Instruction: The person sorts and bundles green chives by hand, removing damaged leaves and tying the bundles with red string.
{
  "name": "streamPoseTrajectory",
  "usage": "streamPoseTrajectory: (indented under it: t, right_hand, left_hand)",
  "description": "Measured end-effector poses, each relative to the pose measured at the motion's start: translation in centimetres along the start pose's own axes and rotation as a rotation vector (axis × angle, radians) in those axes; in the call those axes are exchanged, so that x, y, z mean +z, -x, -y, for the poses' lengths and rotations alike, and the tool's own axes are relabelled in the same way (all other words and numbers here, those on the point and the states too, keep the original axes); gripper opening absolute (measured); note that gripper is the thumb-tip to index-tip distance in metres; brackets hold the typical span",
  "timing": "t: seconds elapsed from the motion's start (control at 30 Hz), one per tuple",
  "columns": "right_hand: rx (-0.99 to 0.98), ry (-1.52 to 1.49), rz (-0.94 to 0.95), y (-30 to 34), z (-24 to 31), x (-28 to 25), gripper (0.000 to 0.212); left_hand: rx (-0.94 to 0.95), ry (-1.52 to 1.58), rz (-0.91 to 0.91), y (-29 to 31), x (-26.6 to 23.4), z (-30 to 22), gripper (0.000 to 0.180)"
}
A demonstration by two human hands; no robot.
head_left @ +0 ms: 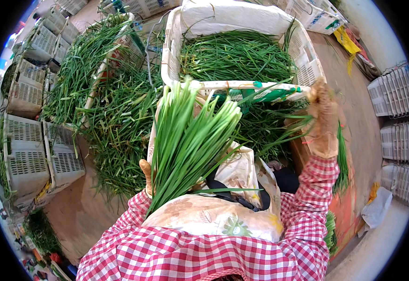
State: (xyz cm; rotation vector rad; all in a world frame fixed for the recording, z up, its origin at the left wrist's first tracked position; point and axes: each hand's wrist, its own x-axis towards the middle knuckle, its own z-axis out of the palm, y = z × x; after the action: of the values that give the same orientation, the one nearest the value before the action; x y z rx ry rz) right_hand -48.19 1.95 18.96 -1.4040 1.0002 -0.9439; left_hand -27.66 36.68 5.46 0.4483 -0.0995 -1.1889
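A thick bunch of garlic chives [190, 145] leans over my lap, its pale cut ends pointing away from me. My left hand [147, 177] holds it from the left side; the thumb shows and the other fingers are behind the blades. Raised at the right corner of a white crate [310, 56], my right hand [324, 122] wears a soiled brown glove and is smeared by motion. A few loose chive blades [286, 138] reach toward its palm side; whether the fingers grip them is unclear. More chives [237, 56] lie inside the crate.
Loose chives [120, 126] are heaped to the left, beside another filled crate [99, 79]. Stacked white crates [26, 159] line the far left, and more crates [396, 140] stand along the right. A pale apron [204, 213] covers my lap. Chives [341, 159] lie beyond my right forearm.
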Motion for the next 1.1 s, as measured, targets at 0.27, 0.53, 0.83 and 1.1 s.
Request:
streamPoseTrajectory:
  t: [0.27, 0.53, 0.83, 1.1]
  right_hand:
    - [0.339, 0.271, 0.398, 2.5, -3.3, 1.6, 0.054]
    - [0.261, -0.032, 0.423, 6.7, -6.1, 3.4, 0.05]
    - [0.059, 0.441, 1.045, 11.1, -4.1, 8.3, 0.026]
    - [-0.275, 1.04, 1.047, 9.4, -7.1, 5.0, 0.022]
  left_hand:
    - [-0.051, 0.211, 0.274, -1.8, 2.0, -0.2, 0.09]
    - [-0.059, 0.178, 0.307, -2.9, 3.0, -0.2, 0.092]
    - [-0.214, 0.265, 0.25, -6.4, 4.5, -0.7, 0.087]
    - [-0.114, 0.196, 0.617, -7.1, 3.8, -2.2, 0.098]
